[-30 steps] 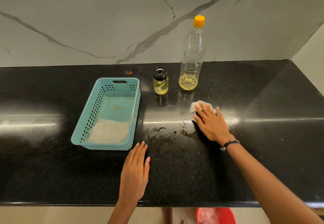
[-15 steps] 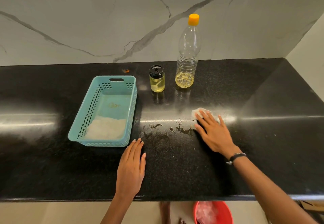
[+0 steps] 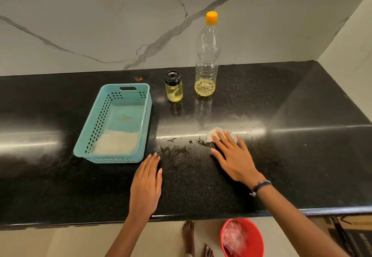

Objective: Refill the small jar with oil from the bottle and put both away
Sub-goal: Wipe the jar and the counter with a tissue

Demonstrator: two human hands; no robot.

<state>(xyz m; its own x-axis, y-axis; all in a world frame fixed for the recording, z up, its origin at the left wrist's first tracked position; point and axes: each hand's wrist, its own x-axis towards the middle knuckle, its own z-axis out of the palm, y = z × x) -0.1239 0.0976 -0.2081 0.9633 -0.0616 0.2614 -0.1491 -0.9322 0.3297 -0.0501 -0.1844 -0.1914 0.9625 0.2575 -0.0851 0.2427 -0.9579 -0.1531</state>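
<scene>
tissue (image 3: 216,134) mostly under right hand (image 3: 235,161)

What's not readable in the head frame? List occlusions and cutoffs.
- Crumpled white tissue: mostly under the right hand; extent unclear.
- Red plastic bucket on the floor: cut by the bottom edge.
- Small glass jar with black lid: lid seal too small to judge.
- Turquoise perforated basket: glare whitens its floor; contents unclear.

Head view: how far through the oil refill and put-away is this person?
Done: small jar holds oil and is capped; bottle is capped, nearly empty. In hand: right hand presses a white wipe on spilled oil; left hand rests flat. Left: both stand outside the blue basket.
</scene>
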